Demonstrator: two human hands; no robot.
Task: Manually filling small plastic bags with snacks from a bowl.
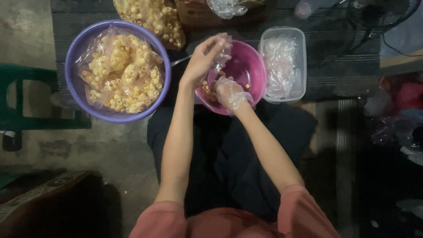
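Left hand (203, 56) pinches a small clear plastic bag (223, 53) shut-fingered above the pink bowl (251, 66), bag hanging mouth-up, long axis vertical. Gloved right hand (230, 93) is cupped inside the near rim among snack pieces (208, 90); whether its fingers are closed cannot be told. Purple basin (72, 57) of filled bags stands left, clear container (299, 42) touching right; open floor lies nearer.

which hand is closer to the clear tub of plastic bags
Right. The right hand, in a thin plastic glove, sits in the pink bowl just beside the clear tub. The left hand holds a small bag further left.
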